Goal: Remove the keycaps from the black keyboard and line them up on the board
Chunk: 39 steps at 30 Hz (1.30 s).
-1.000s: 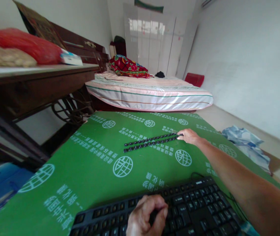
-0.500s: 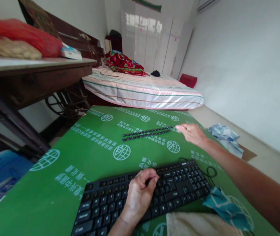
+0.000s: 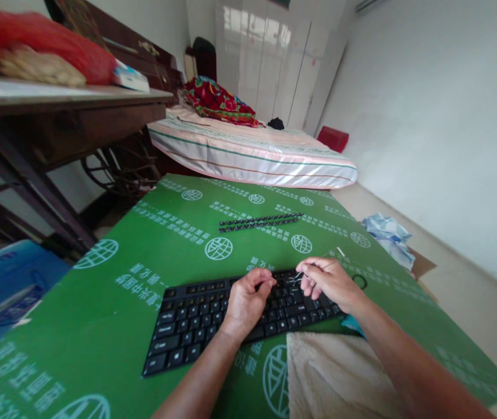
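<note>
A black keyboard (image 3: 213, 314) lies on the green table, and its top row on the left shows bare sockets where keycaps are off. Over its upper middle is my left hand (image 3: 248, 299), thumb and forefinger pinched; whatever they hold is too small to make out. My right hand (image 3: 325, 279), just to the right, grips a thin metal wire tool (image 3: 297, 277), whose prongs point at the keys and look like a wire keycap puller. Farther back, two rows of small black keycaps (image 3: 259, 222) are laid out side by side.
A beige cloth (image 3: 331, 372) lies at the table's near edge, partly beside a bit of teal cloth (image 3: 352, 325). The keyboard cable (image 3: 361, 281) curls at right. Beyond the green table (image 3: 178, 244) stands a bed (image 3: 252, 154); a blue box (image 3: 8, 291) is at left.
My right hand has come back from the far end of the keycap rows to the keyboard, beside my left hand. The wire tool now shows in it. My left hand stays pinched over the keyboard.
</note>
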Motion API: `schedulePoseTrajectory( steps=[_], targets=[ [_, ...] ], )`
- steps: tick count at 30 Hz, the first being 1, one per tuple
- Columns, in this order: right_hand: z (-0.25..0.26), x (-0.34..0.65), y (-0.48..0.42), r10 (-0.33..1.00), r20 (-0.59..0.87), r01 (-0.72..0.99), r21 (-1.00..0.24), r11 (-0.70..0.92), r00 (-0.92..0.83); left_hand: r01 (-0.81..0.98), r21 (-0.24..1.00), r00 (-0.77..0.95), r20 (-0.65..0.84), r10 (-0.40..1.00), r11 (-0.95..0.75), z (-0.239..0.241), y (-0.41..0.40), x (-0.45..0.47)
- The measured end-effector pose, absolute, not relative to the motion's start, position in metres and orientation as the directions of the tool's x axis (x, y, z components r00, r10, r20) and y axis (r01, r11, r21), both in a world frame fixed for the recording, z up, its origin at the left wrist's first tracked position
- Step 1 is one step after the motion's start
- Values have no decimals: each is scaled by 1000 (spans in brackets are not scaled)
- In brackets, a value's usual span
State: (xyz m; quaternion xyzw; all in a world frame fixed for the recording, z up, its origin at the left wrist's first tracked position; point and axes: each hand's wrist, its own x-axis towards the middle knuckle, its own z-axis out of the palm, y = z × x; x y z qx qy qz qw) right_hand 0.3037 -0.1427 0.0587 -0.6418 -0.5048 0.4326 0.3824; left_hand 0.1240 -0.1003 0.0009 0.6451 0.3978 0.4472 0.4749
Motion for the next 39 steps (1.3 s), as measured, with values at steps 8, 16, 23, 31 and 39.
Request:
schedulePoseTrajectory(
  steps=[8, 16, 23, 31, 39],
  targets=[
    [47, 305, -134, 985, -135, 427, -889, -168, 107, 56, 975, 282, 193, 940, -217, 1, -100, 125],
    [49, 303, -131, 984, -152, 460, -870, -177, 92, 49, 974, 276, 200, 940, -221, -2, -100, 125],
    [46, 301, -123, 979, -186, 509, -836, -205, 89, 66, 966, 254, 227, 940, -251, -1, -101, 125],
    [48, 293, -123, 987, -131, 632, -758, -157, 88, 115, 964, 254, 203, 946, -238, 3, -103, 125],
    [45, 291, -120, 978, -165, 600, -773, -209, 128, 110, 963, 247, 212, 946, -245, 4, -103, 126]
  ],
)
